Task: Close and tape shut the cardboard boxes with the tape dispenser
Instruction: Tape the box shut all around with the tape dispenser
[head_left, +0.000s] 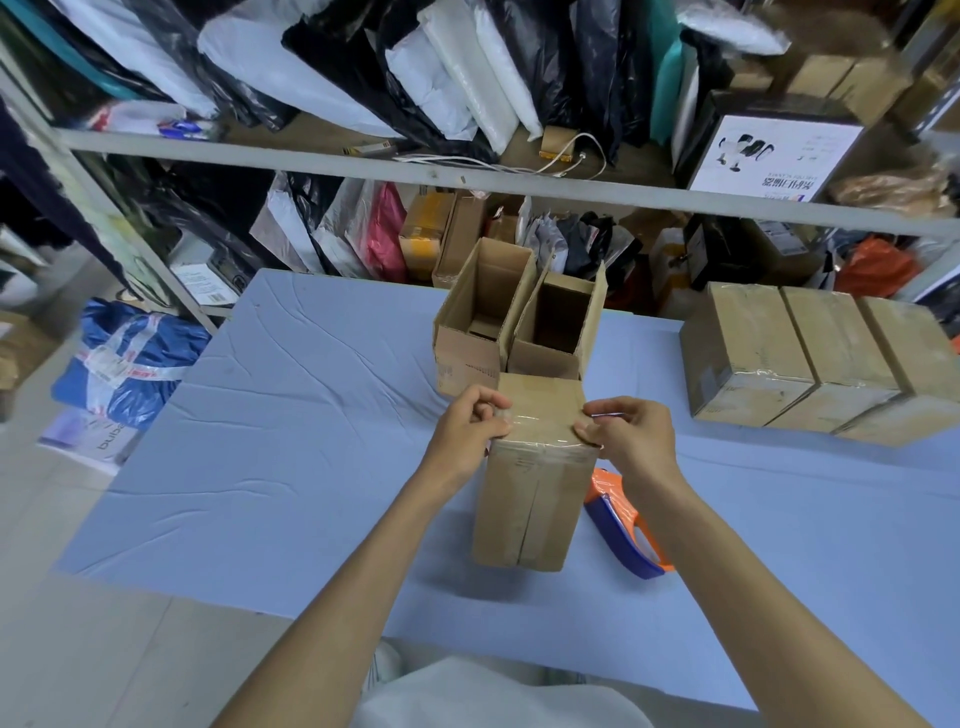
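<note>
- Both forearms reach forward from the bottom of the view, bare, and meet at the top of the closed box.
- left hand: fingers curled, thumb against index, pinching the clear tape at the box's upper left edge.
- right hand: fingers curled, thumb and fingertips pinching the other end of the same strip at the upper right edge.
- The strip runs across the box top close to its near edge, from one hand to the other.
- The closed box stands upright mid-worktop, seam down the near face. There is faint print on that face, too blurred to read.
- tape dispenser: orange and blue, lying on the worktop just right of the box, under the right wrist. Neither hand touches it.
- Two open boxes stand side by side, touching, right behind the closed box with flaps up.
- Three taped boxes sit in a row at the right of the worktop.
- white carton on the shelf: printed picture plus upside-down characters, not legible.
- bag on the floor to the left: the letters "bube" show, the rest is cut off.
</note>
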